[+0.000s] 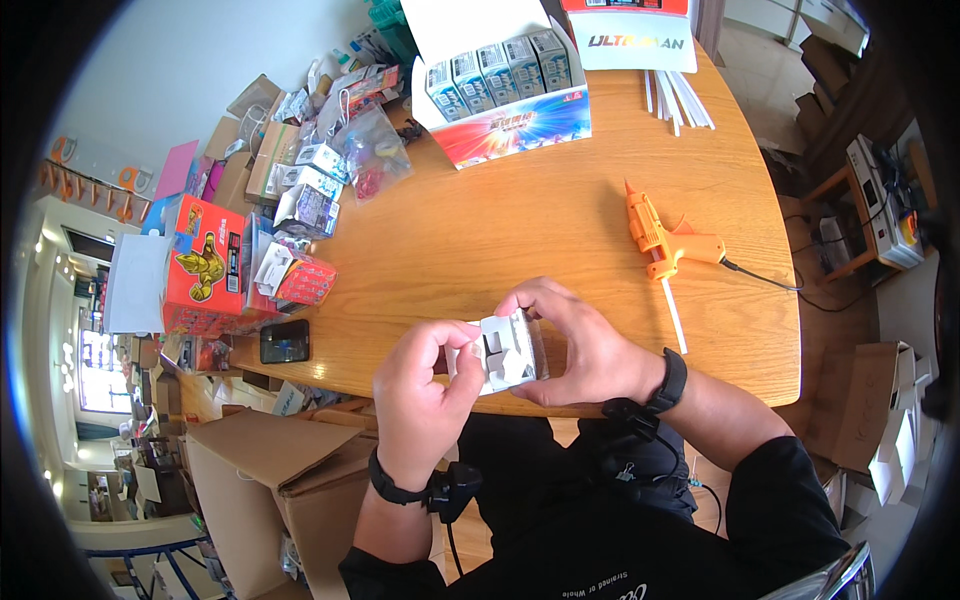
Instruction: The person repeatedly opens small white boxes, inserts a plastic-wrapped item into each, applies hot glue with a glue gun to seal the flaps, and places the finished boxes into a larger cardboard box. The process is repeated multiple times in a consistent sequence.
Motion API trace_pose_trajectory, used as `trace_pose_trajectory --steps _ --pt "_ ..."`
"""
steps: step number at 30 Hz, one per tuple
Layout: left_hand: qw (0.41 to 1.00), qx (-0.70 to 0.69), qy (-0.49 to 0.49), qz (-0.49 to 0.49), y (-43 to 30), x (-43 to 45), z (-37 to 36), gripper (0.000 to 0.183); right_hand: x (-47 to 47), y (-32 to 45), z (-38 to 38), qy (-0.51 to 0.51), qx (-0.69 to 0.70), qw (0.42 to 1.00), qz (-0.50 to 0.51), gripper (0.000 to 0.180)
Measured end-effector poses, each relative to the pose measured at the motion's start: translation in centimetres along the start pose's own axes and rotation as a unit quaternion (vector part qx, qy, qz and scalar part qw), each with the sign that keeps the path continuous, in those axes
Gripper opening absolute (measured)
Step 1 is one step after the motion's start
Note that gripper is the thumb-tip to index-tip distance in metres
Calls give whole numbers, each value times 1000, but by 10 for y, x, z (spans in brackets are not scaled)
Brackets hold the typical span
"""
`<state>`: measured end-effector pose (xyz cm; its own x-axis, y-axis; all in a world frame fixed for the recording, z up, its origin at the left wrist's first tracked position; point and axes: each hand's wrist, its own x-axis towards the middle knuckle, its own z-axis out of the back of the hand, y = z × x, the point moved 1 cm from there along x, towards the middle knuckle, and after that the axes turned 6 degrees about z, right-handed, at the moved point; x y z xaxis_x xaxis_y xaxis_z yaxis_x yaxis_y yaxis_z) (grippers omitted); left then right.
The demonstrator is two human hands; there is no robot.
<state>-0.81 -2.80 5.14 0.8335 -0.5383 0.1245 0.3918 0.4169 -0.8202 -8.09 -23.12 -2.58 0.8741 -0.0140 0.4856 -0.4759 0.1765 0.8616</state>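
Between my two hands, over the table's near edge, is a small white cardboard box [501,351] with its end flaps facing up. My left hand [429,375] pinches the box's left side with thumb and forefinger. Around the right side curve the fingers and thumb of my right hand [581,345]. A dark opening shows between the flaps, and a shiny, clear film-like edge lies along the right side. What is inside the box cannot be made out.
An orange hot glue gun [667,236] with a white glue stick lies at right. At the back stands a display carton [517,127] of small boxes, beside loose glue sticks [679,101]. Small boxes, a red box [206,255] and a phone [285,341] line the left. A large cardboard box [247,480] stands below.
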Motion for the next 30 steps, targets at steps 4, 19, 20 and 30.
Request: trace_pose_trajectory --steps 4,19,20,30 --pt "985 108 13 -136 -7 1 3 23 0 1 0 -4 -4 1000 0 75" --pt "951 212 50 -218 -3 -4 9 30 -4 -1 1 9 -1 1000 -15 83" --pt "951 212 55 -217 -3 -4 9 29 -5 -1 1 7 -5 1000 -16 84" --pt "961 183 27 -206 0 0 1 21 -4 2 -1 3 5 1000 -14 82"
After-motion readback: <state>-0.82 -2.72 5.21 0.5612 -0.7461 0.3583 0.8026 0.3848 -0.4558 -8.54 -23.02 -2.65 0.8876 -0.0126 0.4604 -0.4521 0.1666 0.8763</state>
